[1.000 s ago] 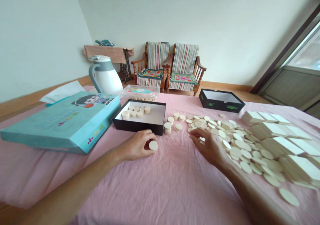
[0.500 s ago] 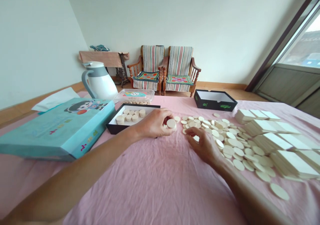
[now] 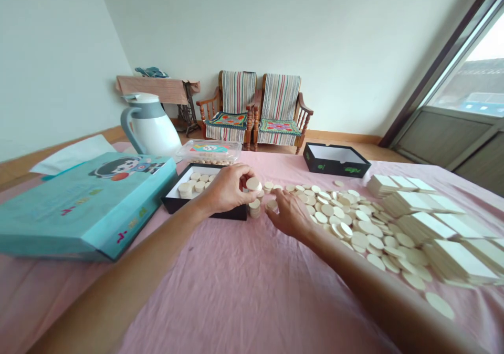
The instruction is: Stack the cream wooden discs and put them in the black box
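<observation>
Discs (image 3: 253, 184) sit pinched in our left hand (image 3: 225, 190); a low stack (image 3: 271, 205) lies just left of our right hand (image 3: 293, 213), its fingers parted

Counter (image 3: 240, 291): passage at lower centre.
Discs (image 3: 370, 226): obstruct right of centre.
Blue box (image 3: 79, 207): bars left side.
</observation>
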A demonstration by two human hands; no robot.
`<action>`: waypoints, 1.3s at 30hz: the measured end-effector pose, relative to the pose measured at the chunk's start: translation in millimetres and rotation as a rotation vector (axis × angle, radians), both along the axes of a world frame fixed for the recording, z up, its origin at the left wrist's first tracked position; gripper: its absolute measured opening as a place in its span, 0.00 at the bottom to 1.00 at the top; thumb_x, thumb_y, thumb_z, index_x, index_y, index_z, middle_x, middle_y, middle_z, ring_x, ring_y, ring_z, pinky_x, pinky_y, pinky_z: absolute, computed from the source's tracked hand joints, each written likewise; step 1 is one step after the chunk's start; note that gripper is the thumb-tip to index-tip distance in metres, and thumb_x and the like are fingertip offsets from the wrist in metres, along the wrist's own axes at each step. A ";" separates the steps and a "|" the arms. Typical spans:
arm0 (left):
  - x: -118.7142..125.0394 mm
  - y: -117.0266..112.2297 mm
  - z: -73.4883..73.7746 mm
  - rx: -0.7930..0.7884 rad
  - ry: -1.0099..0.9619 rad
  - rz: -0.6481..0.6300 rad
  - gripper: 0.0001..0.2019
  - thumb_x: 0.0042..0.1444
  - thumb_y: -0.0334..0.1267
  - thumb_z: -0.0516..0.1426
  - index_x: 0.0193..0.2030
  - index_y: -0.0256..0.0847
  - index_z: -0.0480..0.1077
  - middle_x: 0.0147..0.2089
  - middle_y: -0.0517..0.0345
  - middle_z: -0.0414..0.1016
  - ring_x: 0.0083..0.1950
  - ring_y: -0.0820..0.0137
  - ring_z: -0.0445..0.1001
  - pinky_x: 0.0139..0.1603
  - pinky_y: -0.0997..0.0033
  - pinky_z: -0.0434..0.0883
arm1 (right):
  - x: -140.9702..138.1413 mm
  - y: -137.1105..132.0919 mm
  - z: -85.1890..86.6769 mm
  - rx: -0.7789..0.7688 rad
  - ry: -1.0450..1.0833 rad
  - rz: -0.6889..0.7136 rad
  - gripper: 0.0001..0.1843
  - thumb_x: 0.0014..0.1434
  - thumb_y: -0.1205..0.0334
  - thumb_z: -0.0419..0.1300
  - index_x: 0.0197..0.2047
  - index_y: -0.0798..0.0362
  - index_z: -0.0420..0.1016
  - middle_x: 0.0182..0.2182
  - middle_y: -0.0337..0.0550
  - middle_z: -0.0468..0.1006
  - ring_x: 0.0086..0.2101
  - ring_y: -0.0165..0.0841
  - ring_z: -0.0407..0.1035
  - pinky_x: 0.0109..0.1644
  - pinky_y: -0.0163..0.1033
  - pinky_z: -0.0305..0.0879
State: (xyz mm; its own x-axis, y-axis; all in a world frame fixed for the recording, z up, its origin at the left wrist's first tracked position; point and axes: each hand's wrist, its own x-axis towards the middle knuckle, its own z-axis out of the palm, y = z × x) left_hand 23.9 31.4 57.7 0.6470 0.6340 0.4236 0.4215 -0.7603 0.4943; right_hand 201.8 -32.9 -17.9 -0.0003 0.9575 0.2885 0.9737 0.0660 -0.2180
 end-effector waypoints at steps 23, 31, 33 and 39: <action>-1.7 5.1 -8.8 -0.051 -0.005 0.010 0.08 0.43 0.35 0.60 0.32 0.38 0.69 0.29 0.62 0.70 0.29 0.74 0.67 0.29 0.75 0.62 | 23.0 1.4 -7.0 0.169 0.241 0.141 0.18 0.53 0.65 0.57 0.48 0.53 0.64 0.38 0.46 0.76 0.37 0.36 0.70 0.40 0.42 0.64; 41.0 6.2 -8.6 0.143 0.195 -0.114 0.08 0.40 0.33 0.59 0.31 0.38 0.69 0.33 0.57 0.72 0.33 0.69 0.70 0.32 0.73 0.63 | 55.7 -57.2 13.9 0.272 0.354 -0.034 0.15 0.55 0.63 0.56 0.47 0.52 0.69 0.36 0.44 0.77 0.35 0.34 0.72 0.41 0.41 0.67; 54.5 10.1 -12.9 0.163 0.297 -0.113 0.07 0.41 0.34 0.58 0.31 0.39 0.70 0.34 0.56 0.73 0.34 0.68 0.71 0.34 0.72 0.64 | 62.2 -62.9 7.9 0.275 0.380 -0.082 0.14 0.56 0.62 0.55 0.46 0.53 0.69 0.36 0.44 0.78 0.34 0.34 0.73 0.39 0.41 0.67; 72.6 22.7 -34.0 0.155 0.424 -0.104 0.08 0.38 0.36 0.59 0.29 0.40 0.71 0.33 0.56 0.75 0.35 0.65 0.73 0.32 0.71 0.64 | 72.0 -64.1 1.4 0.287 0.401 -0.101 0.14 0.56 0.60 0.55 0.45 0.54 0.70 0.34 0.46 0.78 0.32 0.35 0.73 0.39 0.42 0.69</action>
State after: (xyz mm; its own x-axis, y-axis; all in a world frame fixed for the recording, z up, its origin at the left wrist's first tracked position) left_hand 96.5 54.2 23.6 0.8403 0.5068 0.1926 0.4794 -0.8605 0.1724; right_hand 273.8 -97.0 -16.4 0.2530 0.8293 0.4983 0.8218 0.0876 -0.5630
